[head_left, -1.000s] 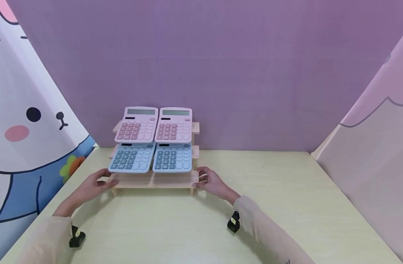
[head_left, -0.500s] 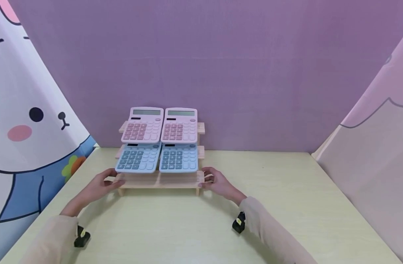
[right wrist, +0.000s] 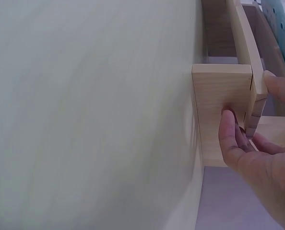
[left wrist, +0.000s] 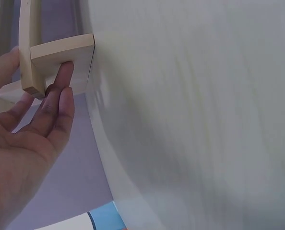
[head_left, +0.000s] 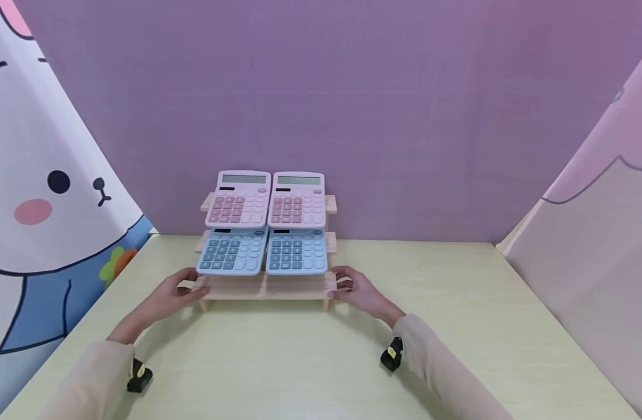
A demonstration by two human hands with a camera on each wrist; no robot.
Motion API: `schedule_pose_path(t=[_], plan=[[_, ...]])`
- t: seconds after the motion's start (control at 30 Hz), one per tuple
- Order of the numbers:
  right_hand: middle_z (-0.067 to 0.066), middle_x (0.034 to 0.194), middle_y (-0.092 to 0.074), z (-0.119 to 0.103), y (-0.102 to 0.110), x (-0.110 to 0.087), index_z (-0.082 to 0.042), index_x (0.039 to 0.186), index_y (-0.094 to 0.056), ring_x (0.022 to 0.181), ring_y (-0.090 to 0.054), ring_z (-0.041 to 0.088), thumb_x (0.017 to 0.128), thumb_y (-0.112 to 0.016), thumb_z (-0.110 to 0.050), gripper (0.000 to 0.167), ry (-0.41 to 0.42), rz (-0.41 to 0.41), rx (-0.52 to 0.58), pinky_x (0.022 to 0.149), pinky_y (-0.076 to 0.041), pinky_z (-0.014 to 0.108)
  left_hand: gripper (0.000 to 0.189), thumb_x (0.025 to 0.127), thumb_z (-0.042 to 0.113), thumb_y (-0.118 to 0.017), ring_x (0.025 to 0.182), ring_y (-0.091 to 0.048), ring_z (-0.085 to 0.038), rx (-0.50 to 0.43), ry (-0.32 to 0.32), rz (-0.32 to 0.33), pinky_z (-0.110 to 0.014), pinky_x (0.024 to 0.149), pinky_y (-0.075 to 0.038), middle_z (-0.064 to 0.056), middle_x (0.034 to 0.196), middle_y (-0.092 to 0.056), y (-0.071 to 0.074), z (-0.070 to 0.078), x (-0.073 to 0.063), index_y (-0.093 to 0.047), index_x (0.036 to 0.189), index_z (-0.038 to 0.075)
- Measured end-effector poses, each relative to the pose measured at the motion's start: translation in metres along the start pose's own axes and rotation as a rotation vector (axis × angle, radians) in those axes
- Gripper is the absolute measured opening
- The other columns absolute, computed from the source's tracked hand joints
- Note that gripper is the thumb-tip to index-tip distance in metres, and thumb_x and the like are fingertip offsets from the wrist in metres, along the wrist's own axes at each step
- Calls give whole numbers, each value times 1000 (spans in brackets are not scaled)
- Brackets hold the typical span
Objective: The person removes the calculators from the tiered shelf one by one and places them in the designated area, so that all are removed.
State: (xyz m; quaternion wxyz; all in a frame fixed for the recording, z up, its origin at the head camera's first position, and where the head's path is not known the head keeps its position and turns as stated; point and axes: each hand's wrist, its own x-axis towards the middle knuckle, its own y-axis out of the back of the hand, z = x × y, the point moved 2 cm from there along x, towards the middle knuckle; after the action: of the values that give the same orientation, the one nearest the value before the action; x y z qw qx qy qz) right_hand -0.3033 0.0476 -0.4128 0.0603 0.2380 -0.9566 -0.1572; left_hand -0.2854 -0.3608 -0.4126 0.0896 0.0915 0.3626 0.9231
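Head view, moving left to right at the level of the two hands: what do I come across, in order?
Cartoon-print backdrop, left hand, bottom shelf of the wooden rack, right hand, pink-and-pale backdrop.

The pale yellow table (head_left: 484,326) carries a tiered wooden rack (head_left: 231,286). On its top tier two pink calculators (head_left: 238,201) rest tilted; on the middle tier, two blue calculators (head_left: 297,254).
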Motion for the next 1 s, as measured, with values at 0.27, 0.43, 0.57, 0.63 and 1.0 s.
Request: schedule_pose_path(t=[0.27, 0.43, 0.57, 0.63, 1.0], plan=[[25, 123, -43, 5, -1, 2, 3, 132, -36, 110, -51, 36, 83, -65, -7, 58, 23, 8, -16, 86, -51, 28, 56, 88, 29, -61, 91, -58, -21, -80, -6, -28, -21, 73, -52, -20, 114, -51, 1, -5, -1, -41, 126, -6], [24, 123, -43, 6, -1, 2, 3, 133, -35, 111, -51, 37, 83, -65, -7, 59, 7, 16, -23, 86, -51, 29, 54, 88, 26, -62, 91, -56, -21, -106, -49, -26, -22, 74, -52, -20, 112, -51, 1, -5, -1, -42, 125, -7], [23, 124, -43, 6, 0, 1, 2, 134, -35, 112, -51, 36, 83, -66, -8, 60, -9, 17, -30, 86, -51, 30, 54, 87, 25, -63, 91, -56, -20, -130, -68, -30, -21, 74, -52, -21, 112, -51, 1, -7, -1, -42, 125, -8], [23, 125, -43, 5, -1, 1, 1, 134, -35, 112, -51, 35, 83, -66, -9, 60, -17, 20, -29, 86, -51, 30, 55, 87, 24, -63, 91, -57, -21, -142, -68, -40, -21, 74, -52, -22, 113, -51, 1, -8, -1, -41, 126, -8], [25, 125, -43, 5, -1, 1, 3, 133, -35, 112, -50, 37, 84, -65, -10, 59, -16, 11, -30, 87, -50, 29, 58, 87, 24, -63, 95, -58, -25, -141, -63, -55, -25, 78, -52, -23, 116, -49, 3, -13, 1, -39, 129, -8]])
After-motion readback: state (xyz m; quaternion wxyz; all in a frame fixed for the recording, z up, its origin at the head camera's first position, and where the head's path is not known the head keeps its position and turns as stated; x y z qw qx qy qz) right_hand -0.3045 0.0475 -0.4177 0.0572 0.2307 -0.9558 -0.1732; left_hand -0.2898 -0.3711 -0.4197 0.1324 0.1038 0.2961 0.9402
